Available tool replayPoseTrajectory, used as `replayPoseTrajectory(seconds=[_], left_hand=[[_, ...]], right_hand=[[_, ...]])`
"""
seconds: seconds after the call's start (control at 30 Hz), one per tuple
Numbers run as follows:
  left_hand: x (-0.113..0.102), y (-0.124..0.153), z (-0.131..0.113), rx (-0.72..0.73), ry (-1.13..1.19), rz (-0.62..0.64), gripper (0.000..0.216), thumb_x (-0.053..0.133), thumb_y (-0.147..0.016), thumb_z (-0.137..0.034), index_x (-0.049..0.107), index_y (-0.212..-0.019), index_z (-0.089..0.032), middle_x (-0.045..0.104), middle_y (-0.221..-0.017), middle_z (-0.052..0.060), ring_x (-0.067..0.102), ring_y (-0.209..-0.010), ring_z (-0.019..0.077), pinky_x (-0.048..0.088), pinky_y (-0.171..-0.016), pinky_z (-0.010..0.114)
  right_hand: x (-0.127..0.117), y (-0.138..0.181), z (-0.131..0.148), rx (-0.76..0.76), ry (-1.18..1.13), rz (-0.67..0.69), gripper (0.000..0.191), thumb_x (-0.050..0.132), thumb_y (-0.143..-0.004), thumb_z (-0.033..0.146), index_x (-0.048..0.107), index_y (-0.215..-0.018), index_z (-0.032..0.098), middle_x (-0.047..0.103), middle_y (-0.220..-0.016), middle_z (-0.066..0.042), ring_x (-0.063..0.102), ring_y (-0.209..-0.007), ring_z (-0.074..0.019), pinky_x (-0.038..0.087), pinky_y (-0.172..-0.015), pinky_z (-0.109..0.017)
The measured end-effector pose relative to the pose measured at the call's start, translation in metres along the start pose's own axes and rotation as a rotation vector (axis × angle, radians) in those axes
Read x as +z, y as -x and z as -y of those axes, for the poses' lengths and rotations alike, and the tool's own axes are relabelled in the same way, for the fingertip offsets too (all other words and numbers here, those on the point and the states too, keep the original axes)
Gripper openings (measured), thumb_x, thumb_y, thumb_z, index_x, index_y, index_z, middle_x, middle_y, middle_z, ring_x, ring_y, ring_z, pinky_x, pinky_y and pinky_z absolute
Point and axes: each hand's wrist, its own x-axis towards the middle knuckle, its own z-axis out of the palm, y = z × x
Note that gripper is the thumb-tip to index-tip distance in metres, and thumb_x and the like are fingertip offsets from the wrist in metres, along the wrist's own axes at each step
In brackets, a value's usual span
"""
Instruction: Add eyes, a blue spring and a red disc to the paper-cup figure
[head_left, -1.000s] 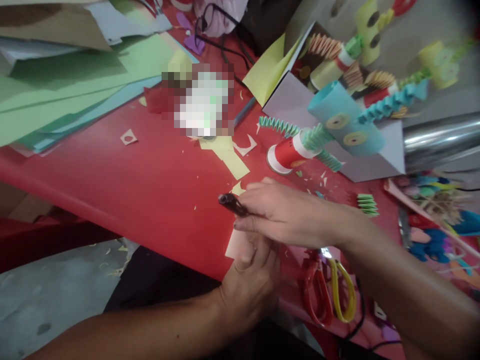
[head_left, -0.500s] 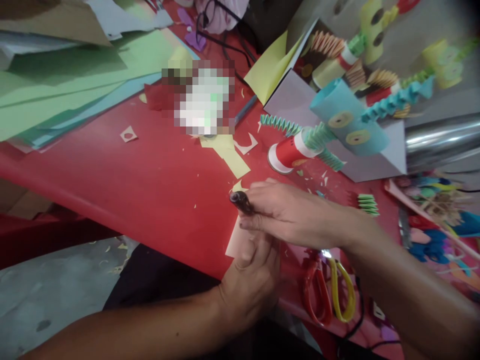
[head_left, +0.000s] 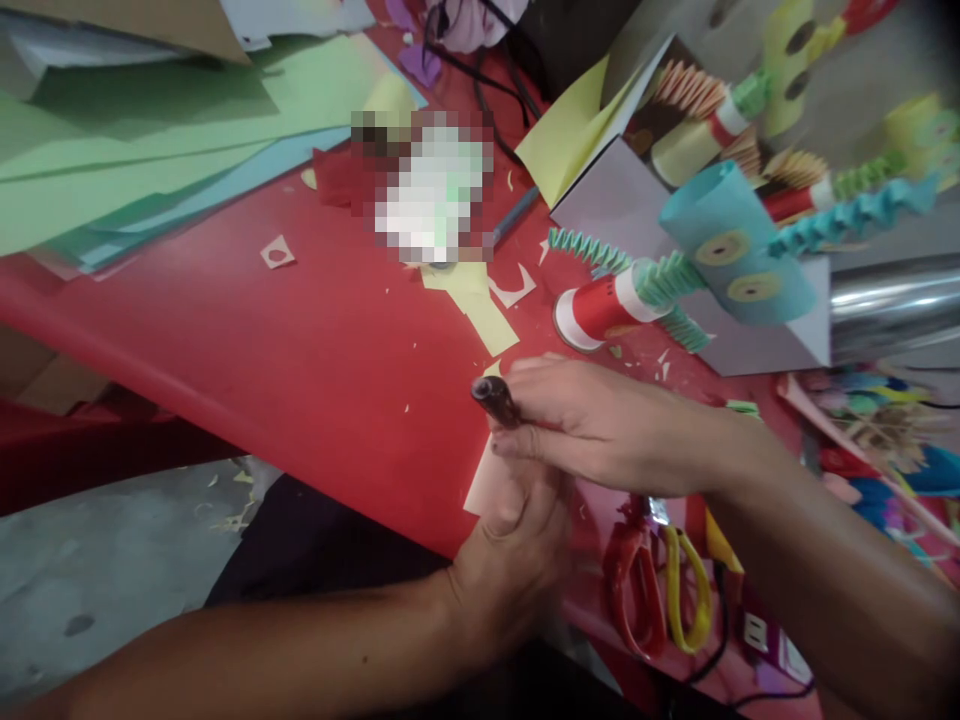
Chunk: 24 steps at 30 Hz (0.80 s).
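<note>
My right hand [head_left: 600,430] is closed around a dark marker pen [head_left: 495,400], whose end sticks out to the left above a small pale pink piece of paper [head_left: 487,485]. My left hand [head_left: 510,560] presses that paper down at the near edge of the red table [head_left: 300,340], with its fingers curled on it. The pen's tip is hidden under my right hand.
Red and yellow scissors [head_left: 660,590] lie just right of my left hand. Paper craft figures [head_left: 720,250] and a red paper cup [head_left: 600,310] stand behind. Green and blue paper sheets [head_left: 150,150] are stacked at the far left. Paper scraps [head_left: 480,310] litter the table.
My right hand drew back slightly to the right with the pen, so less of the pen shows. The view shifted a little. My left hand stays on the pink paper.
</note>
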Motion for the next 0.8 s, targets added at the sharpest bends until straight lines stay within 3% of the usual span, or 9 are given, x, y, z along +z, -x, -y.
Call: replayPoseTrajectory(seconds=[0.17, 0.4, 0.6, 0.8], left_hand=[[0.0057, 0.0034, -0.0008, 0.044, 0.042, -0.014, 0.041, 0.05, -0.091, -0.034, 0.072, -0.119, -0.012, 0.066, -0.127, 0.015, 0.053, -0.122, 0.0344, 0.024, -0.111, 0.054], [0.005, 0.003, -0.0004, 0.012, 0.057, -0.051, 0.039, 0.049, -0.091, -0.031, 0.073, -0.115, -0.012, 0.066, -0.128, 0.015, 0.056, -0.117, 0.0337, 0.028, -0.108, 0.055], [0.0064, 0.0041, 0.0004, 0.018, 0.066, -0.049, 0.041, 0.05, -0.09, -0.032, 0.071, -0.119, -0.012, 0.066, -0.129, 0.014, 0.054, -0.122, 0.0331, 0.023, -0.112, 0.054], [0.0049, 0.0021, -0.0001, 0.0, 0.006, -0.057, 0.049, 0.044, -0.091, -0.031, 0.066, -0.129, -0.008, 0.056, -0.143, 0.018, 0.049, -0.131, 0.036, 0.021, -0.114, 0.055]], right_hand=[[0.0011, -0.0041, 0.002, 0.034, 0.032, 0.089, 0.028, 0.05, -0.1, 0.033, 0.059, -0.077, 0.019, 0.058, -0.082, 0.0, 0.051, -0.081, -0.0155, 0.033, -0.07, -0.03], [-0.0001, -0.004, 0.0006, -0.006, 0.011, -0.003, 0.03, 0.051, -0.1, 0.032, 0.053, -0.073, 0.019, 0.055, -0.078, 0.001, 0.05, -0.076, -0.0139, 0.033, -0.067, -0.029], [-0.0004, -0.0066, 0.0009, 0.033, 0.021, 0.067, 0.03, 0.052, -0.099, 0.033, 0.052, -0.073, 0.019, 0.055, -0.078, 0.001, 0.05, -0.076, -0.0141, 0.033, -0.067, -0.029], [0.0, -0.0028, -0.0078, -0.03, -0.042, -0.068, 0.031, 0.05, -0.1, 0.034, 0.053, -0.074, 0.018, 0.053, -0.077, 0.001, 0.049, -0.074, -0.0134, 0.034, -0.066, -0.028]])
